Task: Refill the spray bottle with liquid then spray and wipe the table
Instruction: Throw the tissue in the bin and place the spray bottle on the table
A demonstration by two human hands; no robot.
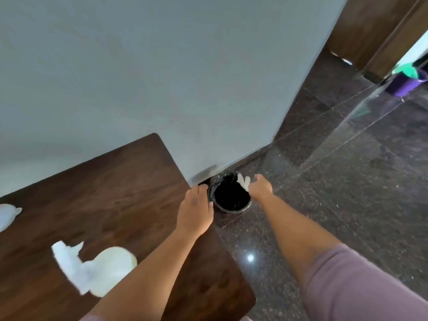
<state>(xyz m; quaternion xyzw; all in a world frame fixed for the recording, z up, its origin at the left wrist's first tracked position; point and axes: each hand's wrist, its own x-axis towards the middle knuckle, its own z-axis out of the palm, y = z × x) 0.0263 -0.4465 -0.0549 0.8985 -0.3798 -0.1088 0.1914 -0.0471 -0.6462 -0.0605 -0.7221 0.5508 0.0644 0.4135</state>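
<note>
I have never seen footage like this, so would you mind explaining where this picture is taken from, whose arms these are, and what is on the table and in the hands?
There is no machine here: the single picture comes from a wide-angle camera worn on a person's head, looking forward and down, so the two bare arms are the wearer's own. The left hand rests at the edge of the dark brown wooden table. The right hand reaches over a small black-lined waste bin on the dark speckled stone floor and seems to pinch a piece of white tissue above it, though blur makes the grip uncertain. On the table lie a white plastic spray bottle on its side, a crumpled white cloth or tissue touching it, and another white object at the left edge, too cropped to identify. A grey wall stands behind.
</note>
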